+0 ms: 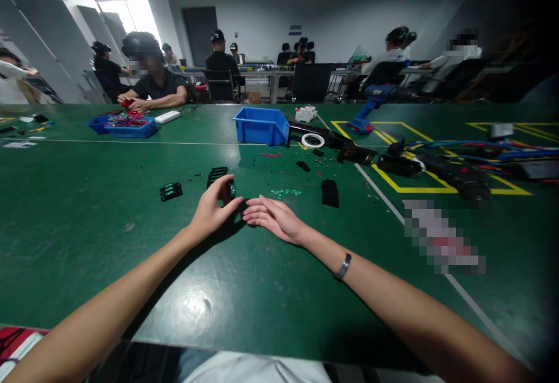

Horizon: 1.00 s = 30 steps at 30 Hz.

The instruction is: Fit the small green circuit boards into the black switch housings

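My left fingers (216, 187) curl round a small black-and-green piece (232, 189) near mid-frame; my right fingers (257, 215) extend straight, slightly parted, empty. Beyond lie a slatted black part (217, 172), glossy green bits (286, 193) and, upper centre, an angular blue bin (262, 128) on the shiny green worktop (87, 226).

Counts one left hand (216, 204), one right hand (276, 219) and one bracelet (343, 266) — plus at least four black parts (170, 191) (217, 174) (232, 188) (330, 193), three blue bins (261, 130) (133, 131) (98, 125), one power drill (370, 103) and one white ring (303, 140).
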{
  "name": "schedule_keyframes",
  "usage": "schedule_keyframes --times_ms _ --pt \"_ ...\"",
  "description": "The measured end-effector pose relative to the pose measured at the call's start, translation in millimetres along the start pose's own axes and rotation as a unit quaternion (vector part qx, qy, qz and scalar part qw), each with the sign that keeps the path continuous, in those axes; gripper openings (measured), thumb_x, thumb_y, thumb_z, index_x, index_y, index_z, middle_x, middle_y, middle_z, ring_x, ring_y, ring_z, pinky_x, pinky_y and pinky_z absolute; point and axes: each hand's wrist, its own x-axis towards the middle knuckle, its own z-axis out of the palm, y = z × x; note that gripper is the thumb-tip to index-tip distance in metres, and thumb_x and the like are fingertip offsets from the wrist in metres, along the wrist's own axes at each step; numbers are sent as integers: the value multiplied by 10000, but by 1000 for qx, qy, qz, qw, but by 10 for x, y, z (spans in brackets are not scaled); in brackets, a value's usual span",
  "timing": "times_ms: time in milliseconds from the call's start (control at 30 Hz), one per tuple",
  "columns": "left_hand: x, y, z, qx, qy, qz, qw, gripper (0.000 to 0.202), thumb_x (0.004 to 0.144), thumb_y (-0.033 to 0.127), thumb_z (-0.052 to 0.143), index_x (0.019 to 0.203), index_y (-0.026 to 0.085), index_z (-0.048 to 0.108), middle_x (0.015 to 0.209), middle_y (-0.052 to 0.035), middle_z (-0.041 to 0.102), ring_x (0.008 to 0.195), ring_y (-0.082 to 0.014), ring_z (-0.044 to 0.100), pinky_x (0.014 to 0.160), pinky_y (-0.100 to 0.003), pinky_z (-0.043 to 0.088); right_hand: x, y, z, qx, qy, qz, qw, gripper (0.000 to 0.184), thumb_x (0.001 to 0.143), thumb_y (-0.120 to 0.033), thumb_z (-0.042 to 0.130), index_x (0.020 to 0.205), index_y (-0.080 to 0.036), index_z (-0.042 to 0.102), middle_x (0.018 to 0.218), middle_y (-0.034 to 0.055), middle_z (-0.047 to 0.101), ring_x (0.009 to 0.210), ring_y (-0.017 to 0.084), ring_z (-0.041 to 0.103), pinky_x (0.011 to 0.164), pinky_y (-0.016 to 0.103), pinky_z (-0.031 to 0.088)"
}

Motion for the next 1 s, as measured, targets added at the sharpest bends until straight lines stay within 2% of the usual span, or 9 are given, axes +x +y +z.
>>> schedule_keyframes --times_ms 67,100,233,367,467,567,700,800,1000 --pt "67 -29 -57 -69 61 -88 992 586 934 383 645 1457 205 448 942 -38 591 747 -165 590 692 -308 512 -15 -4 22 -7 6 -13 1000 401 924 -474 699 1121 -127 657 973 145 762 911 222 729 907 386 545" --pt "104 -47 -88 -80 71 -107 988 595 946 388 618 1472 198 416 934 -38 591 713 -159 596 672 -310 522 -21 -3 29 -10 8 -19 1000 391 918 -464 707 1125 -138 649 966 136 762 911 219 727 905 385 542" --pt "205 -167 -246 -70 64 -133 987 558 934 330 601 1426 155 404 802 -11 613 684 -175 656 697 -327 544 -33 18 30 -22 11 -33 999 387 897 -463 727 1114 -155 639 960 123 759 901 219 727 878 379 537" --pt "57 -350 -491 -15 43 -142 989 441 932 344 598 1302 167 436 743 15 607 634 -168 640 630 -291 505 -29 41 14 -34 10 -39 999 383 888 -463 733 1100 -157 645 969 118 756 895 216 726 865 372 532" --pt "-224 -475 -741 58 22 -132 989 344 944 401 594 1204 192 509 877 -32 663 733 -188 655 670 -302 498 -22 46 11 -40 7 -40 998 373 886 -456 736 1082 -149 660 965 118 754 884 208 721 865 370 530" --pt "-498 -560 -1015 130 -31 -112 985 298 931 444 618 1104 202 631 979 -65 708 835 -226 660 751 -337 498 -16 45 14 -43 5 -39 998 367 886 -452 738 1058 -133 677 958 124 753 879 204 717 860 365 529" --pt "-656 -662 -1297 204 -56 -68 975 315 939 466 603 1097 205 679 1066 -92 689 988 -271 634 873 -383 491 -13 45 19 -48 7 -38 998 356 891 -450 736 1035 -127 696 942 127 755 874 203 715 851 364 531" --pt "-652 -762 -1391 248 -52 -43 967 321 947 461 579 1092 203 704 1089 -109 660 1031 -288 601 919 -415 478 -15 50 21 -53 11 -40 998 350 888 -454 740 1019 -133 698 924 120 757 860 200 713 838 363 535" --pt "-619 -916 -1417 307 -30 -22 951 319 943 437 578 1120 205 706 1104 -128 622 1009 -292 582 895 -426 470 -17 66 13 -61 12 -43 997 362 877 -457 750 1037 -137 694 942 120 756 868 199 711 839 366 531"
